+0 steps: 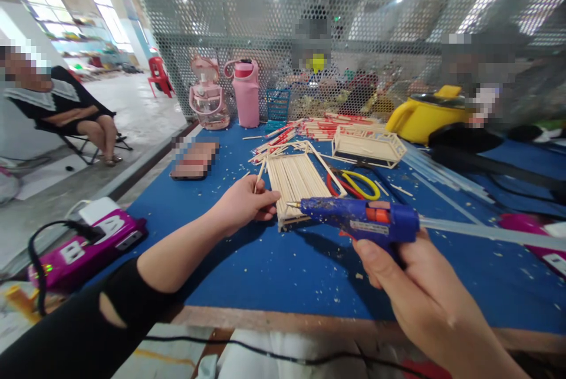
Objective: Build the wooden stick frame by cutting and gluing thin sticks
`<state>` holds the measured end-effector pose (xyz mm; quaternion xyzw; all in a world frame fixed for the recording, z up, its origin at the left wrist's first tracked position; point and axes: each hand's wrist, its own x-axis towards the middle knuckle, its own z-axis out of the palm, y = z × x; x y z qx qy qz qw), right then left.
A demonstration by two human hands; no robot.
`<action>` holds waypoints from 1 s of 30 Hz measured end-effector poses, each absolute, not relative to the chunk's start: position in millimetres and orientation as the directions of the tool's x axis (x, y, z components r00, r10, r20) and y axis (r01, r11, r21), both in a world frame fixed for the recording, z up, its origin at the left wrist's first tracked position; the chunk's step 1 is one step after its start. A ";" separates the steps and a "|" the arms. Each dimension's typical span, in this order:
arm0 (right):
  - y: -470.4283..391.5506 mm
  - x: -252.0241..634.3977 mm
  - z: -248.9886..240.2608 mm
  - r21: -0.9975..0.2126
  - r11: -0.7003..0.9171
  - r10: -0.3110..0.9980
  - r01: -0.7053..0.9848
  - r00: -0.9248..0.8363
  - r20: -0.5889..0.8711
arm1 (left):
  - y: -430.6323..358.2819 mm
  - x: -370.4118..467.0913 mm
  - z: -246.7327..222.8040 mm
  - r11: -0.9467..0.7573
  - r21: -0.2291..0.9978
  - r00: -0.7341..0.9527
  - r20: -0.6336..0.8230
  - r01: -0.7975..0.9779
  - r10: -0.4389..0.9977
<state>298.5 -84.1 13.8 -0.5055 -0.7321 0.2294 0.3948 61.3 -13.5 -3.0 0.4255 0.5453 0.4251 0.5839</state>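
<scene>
Head view: near frame (298, 181) is lying back from the table's (247, 284) front edge.
Left hand (250, 201): is pinching a stick (261, 176) at its left side.
Right hand (418, 276): is gripping the gun (336, 214), nozzle pointing left.
Gun work: keeping the stick steady, fingers clear of the nozzle, seems wise.
Count: one gun, two bottles (246, 93), one pot (424, 119); loose sticks (327, 127) are overlapping uncountably.

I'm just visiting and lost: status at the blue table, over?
Right hand gripping glue gun. Left hand at left edge of stick frame. Red-and-yellow-handled tool close by frame's right side.
</scene>
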 end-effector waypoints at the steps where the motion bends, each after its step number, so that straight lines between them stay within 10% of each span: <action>1: -84.4 300.4 13.5 -0.737 0.375 0.924 0.562 -0.168 0.342 | -13.5 61.4 -2.6 0.282 0.959 0.042 -0.280 -0.032 0.959; 13: -79.2 300.7 2.2 -0.965 0.171 0.976 0.197 -0.168 0.139 | -13.9 60.9 -3.7 0.272 0.962 0.043 -0.271 -0.023 0.962; 30: -77.7 300.3 -8.1 -0.974 0.156 0.977 0.165 -0.169 0.128 | -14.6 60.2 -3.3 0.254 0.967 0.048 -0.253 -0.017 0.966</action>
